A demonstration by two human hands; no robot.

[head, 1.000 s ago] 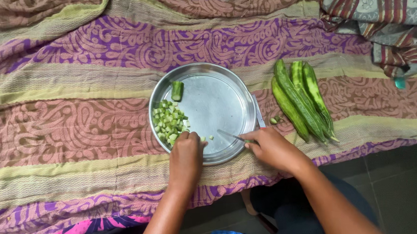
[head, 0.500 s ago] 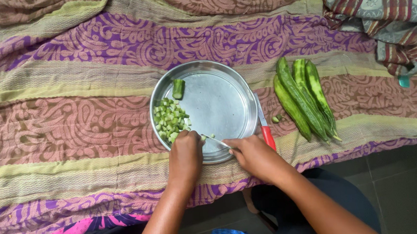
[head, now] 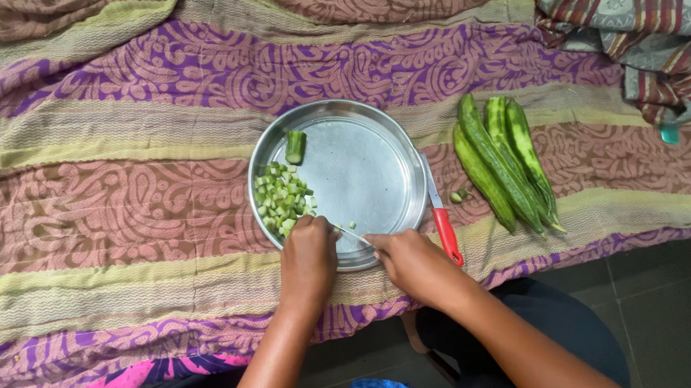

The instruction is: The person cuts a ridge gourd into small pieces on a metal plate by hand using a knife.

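Below, both forearms rise from the bottom edge and meet at the near rim of the round steel plate (head: 394, 138). Curled into a loose fist, knuckles up, the left hand (head: 308, 257) rests on that rim just beside the heap of diced green pieces (head: 281, 200); whatever its fingers pinch is hidden under them. Close beside it, the right hand (head: 411, 262) has its fingers closed around a thin knife (head: 354, 235), whose blade points left toward the left fingertips over the plate's near edge.

A short green chunk (head: 295, 146) lies alone at the far rim, well apart from both hands. Most of the plate's right half is bare metal. A red-handled tool (head: 443, 226) lies along the plate's right rim, touching it, its handle just beside the right hand. Further right, several long ridged gourds (head: 505, 162) lie side by side on the patterned cloth (head: 120, 210), near but not touching the plate. Cloth spreads wide to the left.
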